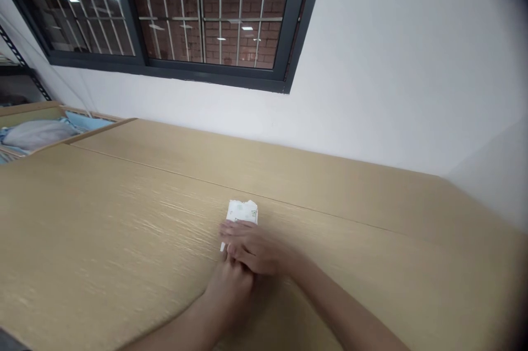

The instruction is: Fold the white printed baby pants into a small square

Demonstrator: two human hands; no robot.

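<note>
A small white folded diaper point(242, 211) with tiny printed figures and a ruffled far edge lies on the wooden tabletop, in the lower middle of the head view. My right hand point(258, 246) is laid across it, fingers stretched out to the left and the thumb over my left hand. Under and in front of it, my left hand point(233, 277) has its fingers curled at the diaper's near end; the right hand partly hides them. A corner of the diaper pokes out left of the hands. Its near part is covered.
The pale wooden tabletop point(124, 219) spreads on both sides, with a seam behind the diaper. A white wall point(371, 65) and a barred window point(206, 21) stand behind. At the far left is a wooden-sided box point(99, 131) with light blue and whitish bundles.
</note>
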